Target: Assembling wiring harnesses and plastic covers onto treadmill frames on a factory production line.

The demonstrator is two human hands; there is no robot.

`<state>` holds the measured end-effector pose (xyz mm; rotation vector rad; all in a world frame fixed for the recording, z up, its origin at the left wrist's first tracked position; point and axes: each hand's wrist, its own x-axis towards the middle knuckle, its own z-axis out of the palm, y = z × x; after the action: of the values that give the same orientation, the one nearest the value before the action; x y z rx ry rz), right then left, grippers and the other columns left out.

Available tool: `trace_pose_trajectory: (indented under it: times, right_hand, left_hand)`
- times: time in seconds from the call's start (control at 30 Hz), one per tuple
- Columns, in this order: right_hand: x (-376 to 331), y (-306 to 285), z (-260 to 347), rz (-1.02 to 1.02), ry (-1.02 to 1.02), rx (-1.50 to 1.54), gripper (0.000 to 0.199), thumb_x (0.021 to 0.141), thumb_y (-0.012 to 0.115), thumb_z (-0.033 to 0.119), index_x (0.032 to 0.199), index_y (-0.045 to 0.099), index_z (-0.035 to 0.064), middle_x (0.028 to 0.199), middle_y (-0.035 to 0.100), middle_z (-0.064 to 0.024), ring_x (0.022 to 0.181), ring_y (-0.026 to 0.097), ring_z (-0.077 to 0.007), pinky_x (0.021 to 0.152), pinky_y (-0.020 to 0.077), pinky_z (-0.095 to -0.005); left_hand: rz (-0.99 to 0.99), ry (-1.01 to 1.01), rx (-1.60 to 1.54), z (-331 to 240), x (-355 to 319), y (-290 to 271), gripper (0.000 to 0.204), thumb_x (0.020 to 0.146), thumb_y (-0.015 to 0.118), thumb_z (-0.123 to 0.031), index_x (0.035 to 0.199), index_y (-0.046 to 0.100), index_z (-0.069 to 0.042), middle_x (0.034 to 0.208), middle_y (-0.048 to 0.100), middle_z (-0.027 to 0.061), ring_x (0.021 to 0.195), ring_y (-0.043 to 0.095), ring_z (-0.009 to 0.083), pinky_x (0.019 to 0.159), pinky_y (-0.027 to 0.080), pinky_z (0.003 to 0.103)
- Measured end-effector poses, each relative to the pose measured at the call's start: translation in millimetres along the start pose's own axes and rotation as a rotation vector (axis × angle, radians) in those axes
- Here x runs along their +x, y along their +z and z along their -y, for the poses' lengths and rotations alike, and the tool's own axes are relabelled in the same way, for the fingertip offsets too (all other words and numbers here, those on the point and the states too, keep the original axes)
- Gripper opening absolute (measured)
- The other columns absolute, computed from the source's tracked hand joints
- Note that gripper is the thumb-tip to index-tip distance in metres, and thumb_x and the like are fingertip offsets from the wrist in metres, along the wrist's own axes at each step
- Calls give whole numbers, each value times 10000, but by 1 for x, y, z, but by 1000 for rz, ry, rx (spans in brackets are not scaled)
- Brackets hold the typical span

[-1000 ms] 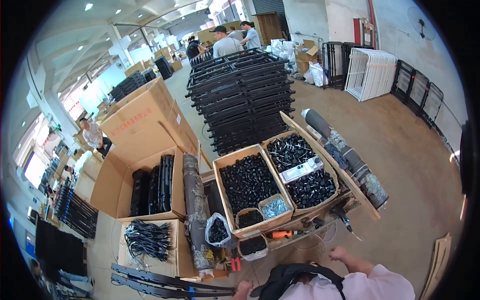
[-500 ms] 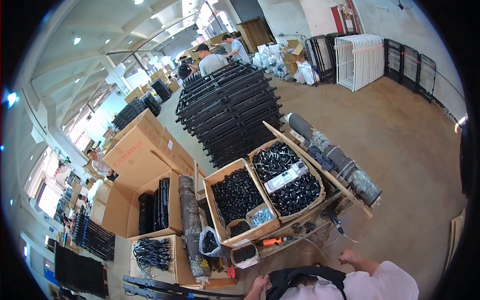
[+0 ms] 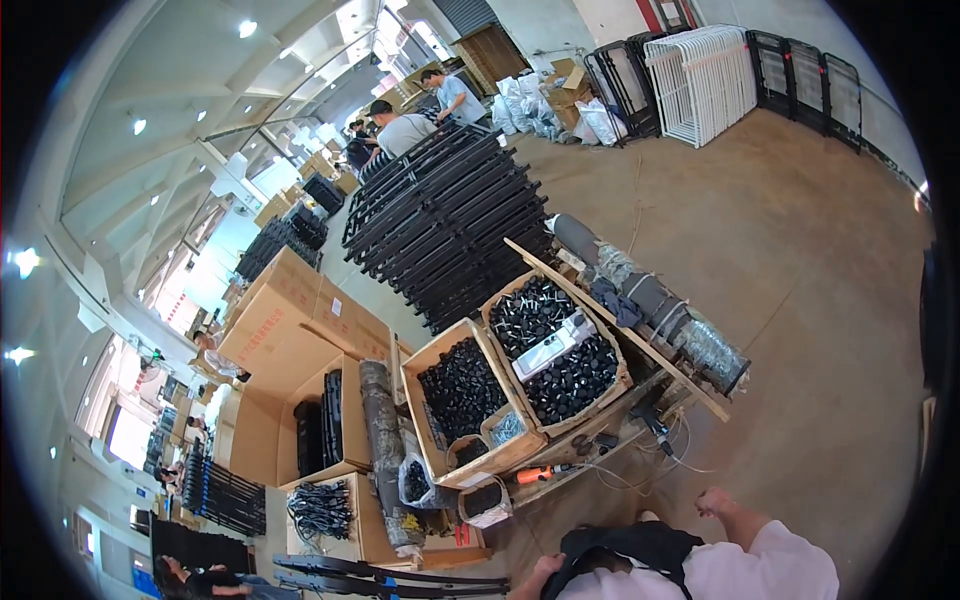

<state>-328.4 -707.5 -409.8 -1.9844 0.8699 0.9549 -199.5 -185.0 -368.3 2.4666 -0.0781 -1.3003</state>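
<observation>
As the view has tipped and swung rightward, the long black bars (image 3: 390, 580) at the lower edge sit a little farther right than half a second ago, and so do both hands. The left hand (image 3: 543, 570) is nearest the bars' right end, though whether its grip is clamped on them cannot be told. The right hand (image 3: 712, 500) has drifted outward over the floor, curled and with nothing visible in it; how fully its grip is closed cannot be told. Neither hand is at the parts boxes, so handling of loose parts appears paused. Beyond rises the tall stack of black frames (image 3: 450, 230), with the large open carton (image 3: 270, 320) to its left. A wrapped roll (image 3: 665, 310) borders the wooden counter (image 3: 628, 408) on the right; another grey roll (image 3: 382, 440) lies between carton and boxes. Two boxes hold black parts (image 3: 460, 390), and a silver block (image 3: 552, 345) lies across the right one. Nearer the person, a small basket (image 3: 485, 503), an orange tool (image 3: 535, 473) and a corded black tool (image 3: 655, 430) with a looping cable crowd the approach.
</observation>
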Motion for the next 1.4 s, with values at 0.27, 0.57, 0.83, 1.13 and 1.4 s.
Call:
trace_pose_trajectory:
  times: [0.27, 0.57, 0.83, 1.13, 1.4]
  right_hand:
    - [-4, 43, 15, 83, -150, -60, 288, 855, 661, 329, 824, 779, 68, 744, 761, -75, 612, 707, -198, 587, 574, -351]
    - [-34, 18, 35, -208, -103, 296, 305, 863, 614, 156, 1067, 749, -26, 805, 738, -125, 665, 714, -211, 640, 573, -349]
    - [-126, 66, -81, -157, 115, 687, 177, 888, 622, 114, 983, 705, -10, 761, 700, -118, 576, 675, -197, 475, 512, -341]
    - [-196, 93, -57, -147, 81, 468, 248, 877, 618, 105, 1055, 695, -49, 783, 698, -110, 593, 686, -213, 483, 520, -315]
    - [-182, 64, 8, -276, 67, 770, 375, 921, 641, 133, 1263, 665, -19, 953, 749, -128, 734, 722, -205, 624, 560, -322]
  left_hand:
    - [-304, -42, -231, -45, -10, -1, 516, 958, 553, -503, 1108, 741, -46, 1117, 729, 249, 1112, 685, 422, 984, 523, 495]
    - [-402, 150, -150, -86, -20, -32, 471, 994, 578, -467, 1112, 718, -33, 1056, 732, 221, 1044, 708, 384, 914, 537, 461]
    - [-816, 476, -411, -169, -43, -160, 222, 1007, 618, -212, 1143, 713, -64, 987, 731, 192, 921, 710, 370, 813, 556, 449]
    - [-1250, 461, -3, -178, 49, -281, 334, 990, 623, -344, 1078, 708, -33, 1024, 713, 175, 982, 665, 377, 956, 468, 501]
    - [-955, 411, 148, -195, 56, -270, 475, 1018, 523, -473, 978, 733, -49, 1010, 742, 216, 977, 698, 374, 911, 465, 508]
